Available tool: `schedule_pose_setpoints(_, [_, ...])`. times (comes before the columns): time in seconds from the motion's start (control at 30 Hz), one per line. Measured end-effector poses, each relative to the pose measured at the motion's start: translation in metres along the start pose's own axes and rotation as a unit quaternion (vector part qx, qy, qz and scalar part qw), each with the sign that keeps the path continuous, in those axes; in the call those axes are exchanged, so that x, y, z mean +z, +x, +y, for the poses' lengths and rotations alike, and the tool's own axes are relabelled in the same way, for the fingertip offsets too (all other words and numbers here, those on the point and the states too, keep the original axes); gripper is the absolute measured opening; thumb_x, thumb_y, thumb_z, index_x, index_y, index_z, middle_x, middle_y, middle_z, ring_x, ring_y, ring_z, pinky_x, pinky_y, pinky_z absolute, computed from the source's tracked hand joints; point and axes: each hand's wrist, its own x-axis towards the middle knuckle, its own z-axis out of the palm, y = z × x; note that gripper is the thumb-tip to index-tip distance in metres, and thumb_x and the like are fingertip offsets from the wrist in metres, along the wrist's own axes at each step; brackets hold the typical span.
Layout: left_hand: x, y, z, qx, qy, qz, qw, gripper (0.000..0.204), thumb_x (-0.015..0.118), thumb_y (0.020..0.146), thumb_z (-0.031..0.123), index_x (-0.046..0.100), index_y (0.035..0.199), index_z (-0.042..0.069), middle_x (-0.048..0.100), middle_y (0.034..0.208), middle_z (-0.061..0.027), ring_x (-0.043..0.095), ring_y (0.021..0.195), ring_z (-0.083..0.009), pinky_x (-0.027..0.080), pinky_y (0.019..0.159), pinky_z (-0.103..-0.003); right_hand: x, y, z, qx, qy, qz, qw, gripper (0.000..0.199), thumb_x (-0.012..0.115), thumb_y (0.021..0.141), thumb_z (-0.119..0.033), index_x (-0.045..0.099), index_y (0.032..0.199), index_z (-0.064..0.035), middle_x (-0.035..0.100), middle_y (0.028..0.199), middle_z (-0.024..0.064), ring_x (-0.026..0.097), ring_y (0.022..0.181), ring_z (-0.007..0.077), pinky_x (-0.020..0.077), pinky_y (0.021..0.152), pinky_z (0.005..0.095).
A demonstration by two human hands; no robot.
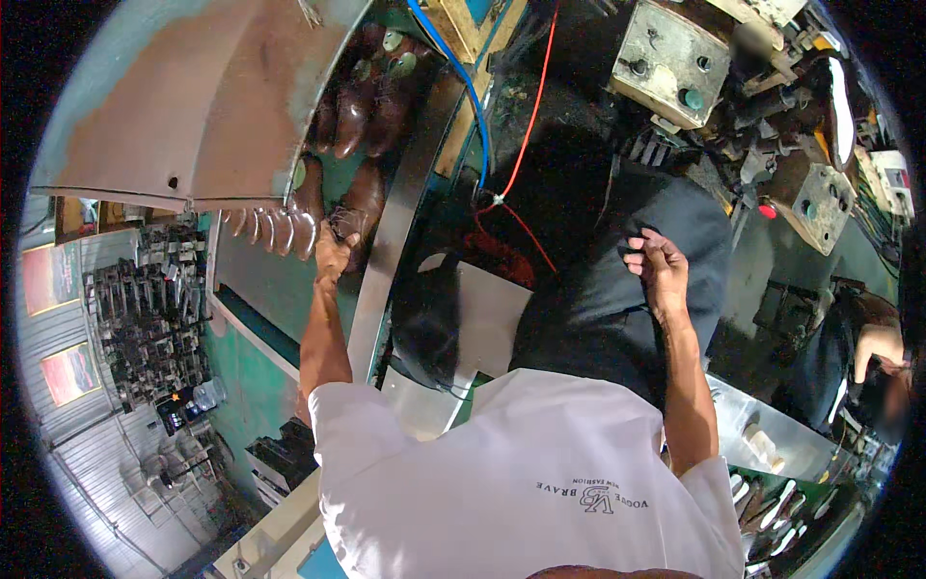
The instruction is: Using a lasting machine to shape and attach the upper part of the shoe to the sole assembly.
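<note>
My left hand (pixel 333 255) reaches onto a green belt on the left. Its fingers are closed on the near end of a brown leather shoe (pixel 364 205), partly hiding it. A row of shiny brown shoe toes (pixel 275 232) stands just left of that hand. Farther along the belt, more brown shoes (pixel 353 114) sit close together, some with pale green round tops. My right hand (pixel 664 272) hovers over my dark-trousered thigh, its fingers loosely bent and apart, with nothing in it.
A large brown-and-grey metal hood (pixel 203 96) overhangs the belt. Blue (pixel 453 58) and red (pixel 533 106) hoses hang ahead of me. Control boxes (pixel 670 63) with buttons stand at the far right. Another person's hand (pixel 878 345) is at the right edge, near a shelf of shoes (pixel 776 511).
</note>
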Motion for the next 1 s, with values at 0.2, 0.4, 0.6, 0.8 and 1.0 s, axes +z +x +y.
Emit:
schedule_pose_setpoints(0.2, [0.03,0.004,0.107,-0.022,0.407,-0.114,0.906,0.112,0.082,0.09,0.056,0.034,0.16,-0.017,0.049,0.157,-0.0411,0.051,0.146,-0.0516,0.042,0.122,-0.052,-0.007,-0.01,0.006,-0.045,-0.006,-0.013,0.999,0.043,0.057,0.115,-0.023,0.057,0.146,0.0068,0.076,0.121,0.0199,0.079,0.093,0.029,0.0676,0.085,0.0419])
schedule_pose_setpoints(0.4, [0.15,0.022,0.251,0.326,0.237,-0.039,0.914,0.037,0.065,0.105,0.019,0.07,0.135,-0.002,0.076,0.122,-0.0222,0.07,0.117,-0.0441,0.054,0.106,-0.049,0.0,-0.001,0.007,-0.012,0.087,-0.02,0.996,0.037,0.049,0.116,-0.015,0.053,0.143,0.0098,0.074,0.114,0.0204,0.08,0.091,0.0311,0.0689,0.081,0.0421])
schedule_pose_setpoints(0.6, [0.38,-0.051,0.555,0.364,0.034,-0.261,0.893,0.048,0.045,0.118,0.034,0.069,0.139,-0.002,0.07,0.143,-0.0224,0.064,0.135,-0.0414,0.045,0.117,-0.042,-0.022,-0.006,0.011,-0.012,0.121,0.025,0.992,0.04,0.048,0.115,-0.013,0.052,0.146,0.0126,0.073,0.119,0.0212,0.079,0.094,0.0296,0.0682,0.083,0.0408])
schedule_pose_setpoints(0.8, [0.555,-0.089,0.752,0.134,-0.284,-0.497,0.809,0.061,0.064,0.112,0.038,0.047,0.162,0.008,0.063,0.148,-0.0173,0.063,0.135,-0.0279,0.046,0.116,-0.045,-0.105,-0.093,-0.012,-0.195,-0.129,0.263,0.936,0.033,0.062,0.107,-0.008,0.066,0.136,0.005,0.077,0.118,0.018,0.077,0.104,0.0308,0.0619,0.094,0.0423])
schedule_pose_setpoints(1.0, [0.614,-0.109,0.82,0.043,-0.395,-0.555,0.731,0.053,0.074,0.103,0.016,0.05,0.15,0.007,0.066,0.133,-0.0142,0.067,0.124,-0.0292,0.056,0.106,-0.051,-0.218,-0.241,0.103,-0.063,-0.476,0.575,0.662,0.065,0.078,0.092,-0.012,0.052,0.151,-0.0008,0.05,0.151,0.0352,0.053,0.135,0.0535,0.0468,0.113,0.0578])
